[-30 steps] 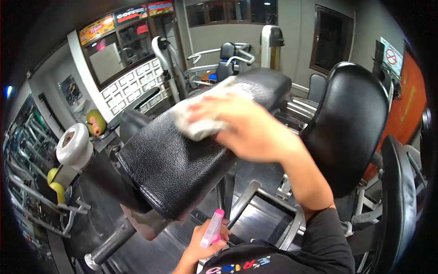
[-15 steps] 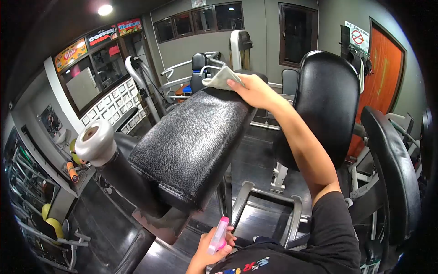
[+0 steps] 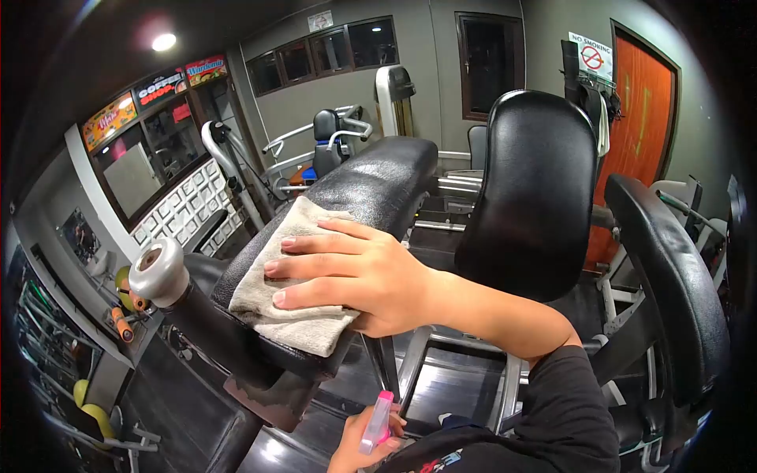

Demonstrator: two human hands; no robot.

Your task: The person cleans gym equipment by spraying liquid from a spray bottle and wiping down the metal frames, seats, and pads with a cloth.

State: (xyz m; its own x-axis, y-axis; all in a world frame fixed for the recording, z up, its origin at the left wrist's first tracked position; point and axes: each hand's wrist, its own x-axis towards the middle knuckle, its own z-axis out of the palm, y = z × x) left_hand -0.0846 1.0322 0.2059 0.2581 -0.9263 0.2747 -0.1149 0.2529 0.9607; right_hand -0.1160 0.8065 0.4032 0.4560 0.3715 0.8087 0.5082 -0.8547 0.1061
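Note:
My right hand (image 3: pixel 355 276) lies open and flat, fingers spread, pressing a light grey cloth (image 3: pixel 303 329) onto the near end of a black padded bench (image 3: pixel 359 177). The cloth is creased and hangs slightly over the pad's front edge. My right thumb is hidden. Low in view, my left hand (image 3: pixel 355 441) is closed around a small clear bottle (image 3: pixel 377 426) with pink parts. A grey-capped post (image 3: pixel 158 272) with a black sleeve stands just left of the pad.
A black backrest (image 3: pixel 536 189) rises right of the bench, with another black pad (image 3: pixel 670 276) beyond it. A metal floor frame (image 3: pixel 465 347) lies below my right arm. More gym machines (image 3: pixel 327 146) stand at the back. An orange door (image 3: pixel 643 126) is at the right.
My right hand has drawn the cloth from the pad's far end to its near end, and the cloth now lies spread under my fingers. My left hand still holds the bottle.

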